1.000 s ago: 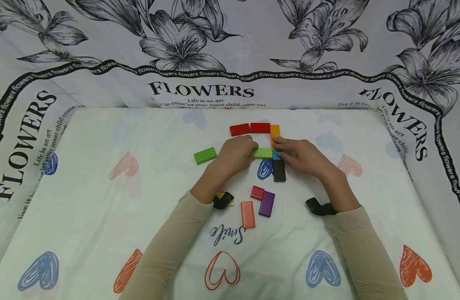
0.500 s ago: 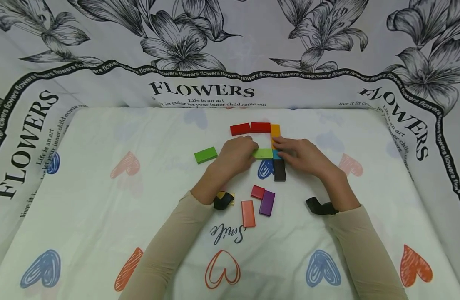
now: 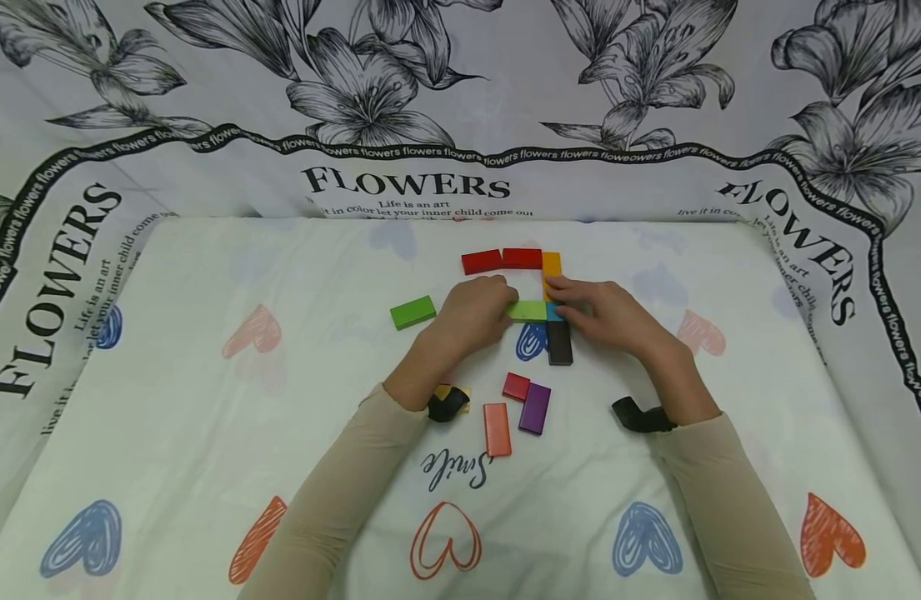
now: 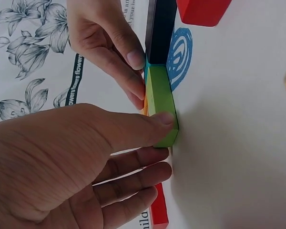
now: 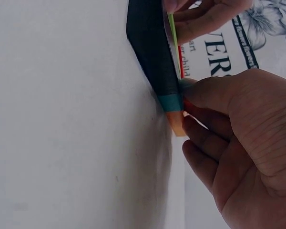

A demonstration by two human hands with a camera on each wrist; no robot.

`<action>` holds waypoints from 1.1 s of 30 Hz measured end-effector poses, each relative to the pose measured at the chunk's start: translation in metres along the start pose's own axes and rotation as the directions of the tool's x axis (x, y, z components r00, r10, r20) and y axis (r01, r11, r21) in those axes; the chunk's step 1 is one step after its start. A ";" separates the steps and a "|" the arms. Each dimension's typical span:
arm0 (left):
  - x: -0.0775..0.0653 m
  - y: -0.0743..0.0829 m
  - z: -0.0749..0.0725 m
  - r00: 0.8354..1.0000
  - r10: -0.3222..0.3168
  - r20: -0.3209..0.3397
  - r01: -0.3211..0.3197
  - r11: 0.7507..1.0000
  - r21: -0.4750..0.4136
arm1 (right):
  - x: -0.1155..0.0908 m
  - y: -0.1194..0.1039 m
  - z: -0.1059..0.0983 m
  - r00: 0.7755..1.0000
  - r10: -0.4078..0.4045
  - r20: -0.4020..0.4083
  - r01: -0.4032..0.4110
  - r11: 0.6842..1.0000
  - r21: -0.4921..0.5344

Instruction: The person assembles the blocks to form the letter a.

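Observation:
On the white cloth, my left hand (image 3: pixel 475 308) pinches a light green block (image 3: pixel 528 312), its thumb on the block's near end in the left wrist view. The green block's right end meets a small blue block (image 3: pixel 553 312). My right hand (image 3: pixel 612 315) pinches around that blue block, thumb at its near side and fingertips by the orange-yellow block (image 3: pixel 552 265). Toward the person, a black block (image 3: pixel 560 343) adjoins the blue one. Two red blocks (image 3: pixel 522 258) run leftward from the orange-yellow block's far end.
A darker green block (image 3: pixel 412 312) lies left of my left hand. Nearer the person are a small red block (image 3: pixel 516 386), a purple block (image 3: pixel 534 408) and an orange-red block (image 3: pixel 497 429). A yellow block (image 3: pixel 466 398) is partly hidden by the left wrist's black strap.

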State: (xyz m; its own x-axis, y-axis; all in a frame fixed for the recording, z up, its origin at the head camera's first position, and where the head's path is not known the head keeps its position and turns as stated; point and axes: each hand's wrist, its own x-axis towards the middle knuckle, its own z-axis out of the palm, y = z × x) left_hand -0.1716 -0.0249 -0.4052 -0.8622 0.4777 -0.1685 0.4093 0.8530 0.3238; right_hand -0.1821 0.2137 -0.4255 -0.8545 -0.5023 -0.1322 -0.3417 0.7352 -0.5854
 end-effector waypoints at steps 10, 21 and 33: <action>0.002 -0.001 0.002 1.000 0.002 -0.012 -0.002 1.000 -0.010 | -0.003 0.001 -0.001 1.000 -0.022 -0.013 0.021 1.000 -0.007; -0.009 -0.006 0.003 0.999 -0.044 -0.014 0.044 0.999 -0.013 | -0.002 0.000 0.003 1.000 -0.012 -0.005 0.012 1.000 0.009; -0.044 -0.027 -0.011 0.993 -0.080 -0.087 0.072 0.993 -0.091 | -0.002 -0.002 0.002 1.000 0.003 -0.014 -0.003 1.000 -0.012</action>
State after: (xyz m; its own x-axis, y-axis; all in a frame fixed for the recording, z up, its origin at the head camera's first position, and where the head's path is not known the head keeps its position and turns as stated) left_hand -0.1480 -0.0710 -0.3965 -0.9149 0.3880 -0.1119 0.3174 0.8622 0.3947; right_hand -0.1796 0.2125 -0.4255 -0.8610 -0.4936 -0.1227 -0.3434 0.7421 -0.5757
